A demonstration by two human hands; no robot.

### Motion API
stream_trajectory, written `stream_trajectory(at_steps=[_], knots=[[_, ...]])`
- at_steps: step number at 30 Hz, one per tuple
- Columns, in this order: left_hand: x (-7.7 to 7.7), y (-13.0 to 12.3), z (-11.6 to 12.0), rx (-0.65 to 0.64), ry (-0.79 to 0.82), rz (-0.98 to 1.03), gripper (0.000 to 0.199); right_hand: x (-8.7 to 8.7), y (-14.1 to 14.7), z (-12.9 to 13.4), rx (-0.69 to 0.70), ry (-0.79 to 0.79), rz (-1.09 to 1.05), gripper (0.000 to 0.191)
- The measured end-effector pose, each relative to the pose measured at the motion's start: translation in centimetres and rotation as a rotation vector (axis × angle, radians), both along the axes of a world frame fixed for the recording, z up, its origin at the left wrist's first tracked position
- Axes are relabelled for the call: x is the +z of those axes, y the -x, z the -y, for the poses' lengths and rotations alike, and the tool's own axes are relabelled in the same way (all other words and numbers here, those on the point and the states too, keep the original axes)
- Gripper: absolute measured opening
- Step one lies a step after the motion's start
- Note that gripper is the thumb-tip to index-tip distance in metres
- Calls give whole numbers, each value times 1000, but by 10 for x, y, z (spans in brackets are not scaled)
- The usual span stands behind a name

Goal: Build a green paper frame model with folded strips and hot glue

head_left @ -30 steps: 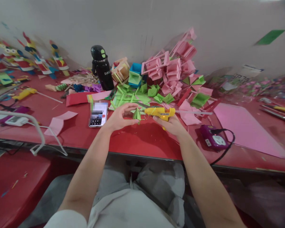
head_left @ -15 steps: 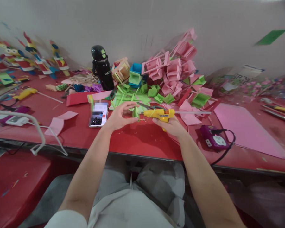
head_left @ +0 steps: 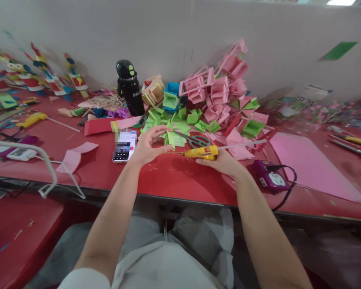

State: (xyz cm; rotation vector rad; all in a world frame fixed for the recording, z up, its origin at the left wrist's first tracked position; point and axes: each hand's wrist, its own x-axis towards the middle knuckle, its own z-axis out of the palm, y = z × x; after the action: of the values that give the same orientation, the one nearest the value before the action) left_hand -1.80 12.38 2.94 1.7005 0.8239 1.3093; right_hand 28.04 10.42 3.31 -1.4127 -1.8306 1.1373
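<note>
Between its thumb and fingers, my left hand (head_left: 149, 147) holds a folded green paper piece (head_left: 169, 139) just above the red table. My right hand (head_left: 224, 161) is wrapped round a yellow glue gun (head_left: 202, 153), whose nozzle points left toward the green piece, a short distance from it. A clear glue stick (head_left: 243, 144) sticks out of the gun's back end. Dark-handled scissors (head_left: 198, 141) lie just behind the gun. Loose green folded papers (head_left: 159, 120) are heaped behind my left hand.
A phone (head_left: 125, 146) lies left of my left hand, with a black bottle (head_left: 131, 90) behind it. Pink paper shapes (head_left: 219, 88) are piled at the back. A purple power adapter (head_left: 270, 176) with a cable and a pink sheet (head_left: 313, 164) are at the right.
The glue gun has moved down and slightly away from the green piece, uncovering the scissors. The green piece is now tilted differently in my left hand.
</note>
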Motion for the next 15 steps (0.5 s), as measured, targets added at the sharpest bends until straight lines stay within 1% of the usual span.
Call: stream_trajectory(at_steps=[2,4,7,9,10,12,13,15], knots=[[0,-1,0,-10,3,-12,62,-1,-8,-2,-2,13,81,43],[-1,-1,0,-13,2,-26,62,1,-15,-3,29,9,171,44],[-1,-2,0,-23,-2,-40,60,8,-27,-3,85,-28,342,46],[-1,-3,0,-28,0,-44,60,15,-39,-2,125,-76,396,47],[0,-3,0,-28,2,-49,59,19,-45,-1,152,-100,377,47],[0,-3,0,-22,4,-63,59,25,-59,0,202,-134,269,47],[0,-3,0,-21,2,-68,59,27,-65,-1,198,-154,210,45],[0,-3,0,-22,-5,-73,59,27,-72,-8,108,-220,147,36]])
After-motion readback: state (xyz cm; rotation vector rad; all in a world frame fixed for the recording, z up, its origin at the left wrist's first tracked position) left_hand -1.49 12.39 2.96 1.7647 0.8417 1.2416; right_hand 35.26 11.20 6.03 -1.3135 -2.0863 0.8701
